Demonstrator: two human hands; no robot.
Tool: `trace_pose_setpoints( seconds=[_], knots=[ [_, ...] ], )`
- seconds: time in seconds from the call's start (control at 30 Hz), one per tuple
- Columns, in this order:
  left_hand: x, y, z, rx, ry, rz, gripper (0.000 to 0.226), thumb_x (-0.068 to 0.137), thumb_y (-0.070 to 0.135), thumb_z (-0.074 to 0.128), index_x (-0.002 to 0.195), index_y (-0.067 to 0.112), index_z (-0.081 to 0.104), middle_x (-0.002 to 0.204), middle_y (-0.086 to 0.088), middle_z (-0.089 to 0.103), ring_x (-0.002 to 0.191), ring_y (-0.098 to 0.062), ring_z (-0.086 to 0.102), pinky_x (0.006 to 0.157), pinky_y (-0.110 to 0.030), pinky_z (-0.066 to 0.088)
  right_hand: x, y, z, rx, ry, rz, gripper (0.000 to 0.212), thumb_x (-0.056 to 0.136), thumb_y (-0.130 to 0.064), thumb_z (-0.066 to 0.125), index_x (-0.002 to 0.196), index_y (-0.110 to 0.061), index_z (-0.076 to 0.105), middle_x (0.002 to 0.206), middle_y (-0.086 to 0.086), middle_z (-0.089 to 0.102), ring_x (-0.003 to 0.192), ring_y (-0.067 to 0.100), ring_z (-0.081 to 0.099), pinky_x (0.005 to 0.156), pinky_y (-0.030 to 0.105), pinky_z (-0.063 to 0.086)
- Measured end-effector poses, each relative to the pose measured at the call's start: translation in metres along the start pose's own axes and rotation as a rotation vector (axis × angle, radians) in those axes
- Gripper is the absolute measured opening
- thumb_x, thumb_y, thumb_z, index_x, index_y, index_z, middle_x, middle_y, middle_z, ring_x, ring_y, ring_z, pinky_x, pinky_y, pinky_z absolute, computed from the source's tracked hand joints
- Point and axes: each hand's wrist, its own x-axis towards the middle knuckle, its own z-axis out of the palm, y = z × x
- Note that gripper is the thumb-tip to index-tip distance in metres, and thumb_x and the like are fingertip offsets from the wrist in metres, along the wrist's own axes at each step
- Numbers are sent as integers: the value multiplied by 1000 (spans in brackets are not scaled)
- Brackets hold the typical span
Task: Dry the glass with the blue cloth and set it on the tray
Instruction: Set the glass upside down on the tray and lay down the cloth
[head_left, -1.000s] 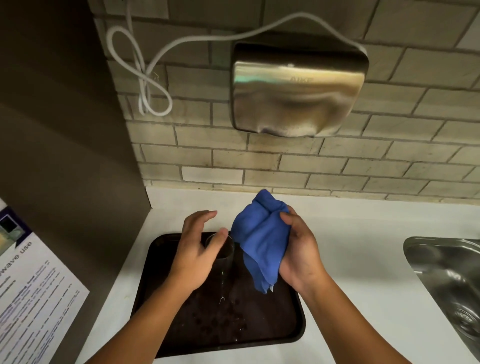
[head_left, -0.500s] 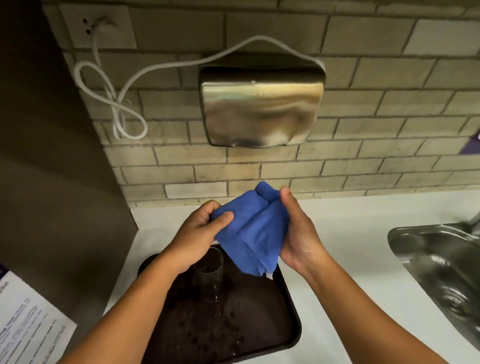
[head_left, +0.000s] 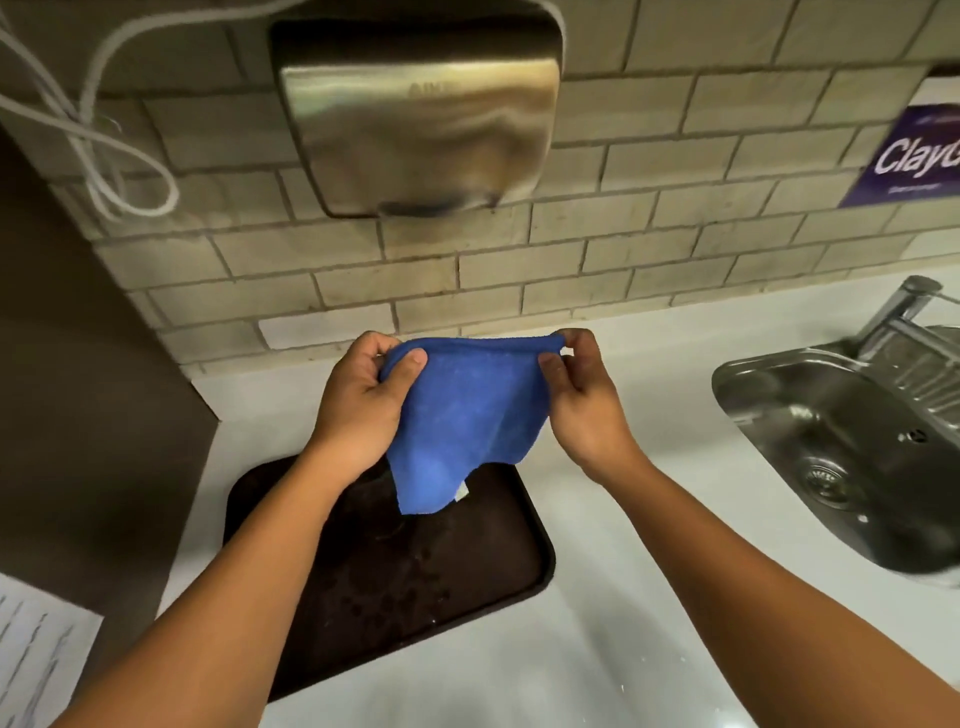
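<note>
A blue cloth (head_left: 467, 415) hangs spread between my two hands above the far end of a dark tray (head_left: 498, 551). My left hand (head_left: 363, 400) pinches the cloth's upper left corner. My right hand (head_left: 582, 395) pinches its upper right corner. The tray lies on the white counter and its surface is speckled with water drops. The glass is hidden behind the cloth and my left forearm; only a faint hint of it shows at the tray's far end.
A steel sink (head_left: 852, 441) with a tap (head_left: 904, 306) sits at the right. A metal hand dryer (head_left: 421, 114) is mounted on the tiled wall above, with a looped white cable (head_left: 119, 171) to its left. A brown panel (head_left: 67, 395) bounds the left side.
My left hand let go of the glass on the tray and took a corner of the cloth. Both hands then pulled the cloth apart, from bunched to spread flat.
</note>
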Motion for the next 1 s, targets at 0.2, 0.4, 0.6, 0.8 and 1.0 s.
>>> trace_pose_setpoints(
  seconds=[0.2, 0.4, 0.6, 0.8, 1.0],
  knots=[
    [-12, -16, 59, -119, -155, -240, 26, 94, 47, 65, 95, 22, 64, 98, -4, 70, 89, -21, 64, 80, -42, 51, -11, 40, -49, -198, 70, -21, 7, 115, -32, 44, 120, -30, 49, 67, -2, 62, 55, 7, 57, 52, 20, 42],
    [-43, -77, 142, -177, -311, -660, 29, 109, 31, 60, 126, 8, 66, 125, -13, 71, 113, -29, 67, 90, -46, 59, -17, 113, -102, -433, -57, 185, 7, 114, -37, 46, 116, -35, 52, 65, -2, 61, 63, 10, 63, 55, 25, 40],
    [-54, -107, 210, 6, -316, -651, 25, 113, 33, 59, 122, 10, 65, 120, -17, 71, 110, -35, 70, 85, -50, 64, -24, 188, -134, -529, -88, 329, 20, 115, -34, 46, 127, -20, 55, 73, -9, 61, 71, 10, 62, 61, 21, 41],
    [-39, -109, 235, 190, -234, -472, 18, 109, 34, 63, 112, 16, 62, 94, 6, 64, 81, -9, 61, 61, -22, 41, -6, 212, -141, -536, -33, 326, 24, 115, -30, 43, 132, -19, 56, 89, 2, 68, 85, 31, 68, 77, 34, 46],
    [-46, -103, 238, 327, -33, -337, 34, 105, 18, 69, 136, 4, 62, 130, -14, 67, 116, -31, 68, 84, -23, 50, 9, 209, -135, -615, -2, 330, 33, 112, -30, 52, 140, -15, 58, 119, 14, 76, 106, 38, 73, 86, 38, 54]
  ],
)
